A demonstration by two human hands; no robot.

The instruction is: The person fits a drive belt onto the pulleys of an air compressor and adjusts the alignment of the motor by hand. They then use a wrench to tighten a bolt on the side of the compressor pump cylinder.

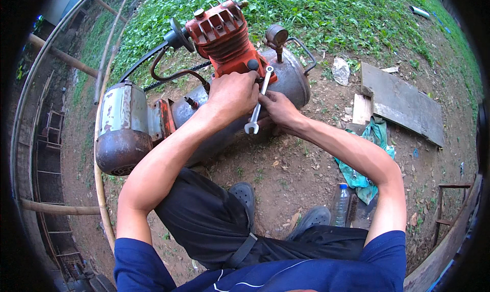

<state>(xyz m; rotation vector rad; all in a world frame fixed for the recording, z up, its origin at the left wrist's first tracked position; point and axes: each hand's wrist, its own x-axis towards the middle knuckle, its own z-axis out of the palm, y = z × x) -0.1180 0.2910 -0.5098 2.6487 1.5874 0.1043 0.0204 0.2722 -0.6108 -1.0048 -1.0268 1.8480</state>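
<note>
A red, finned compressor pump point(224, 39) is mounted on a grey cylindrical air tank point(296, 75). At the near side of the pump's base my left hand point(232, 94) is closed, its fingertips hidden from view. Just right of it, my right hand point(279, 108) pinches the shaft of a silver combination wrench point(259, 100). The wrench's ring end points up by the red base, and its open-jawed end hangs lower, toward me. A round black knob point(252, 64) sits just above my left fingers.
A motor point(121, 115) is fixed to the tank's left, with a belt point(145, 62) to a pulley. A pressure gauge point(276, 35) and handle point(305, 52) stand at its right. Rightward lie boards point(403, 105), a green cloth point(375, 133) and a plastic bottle point(341, 205). Bamboo poles point(99, 174) run left.
</note>
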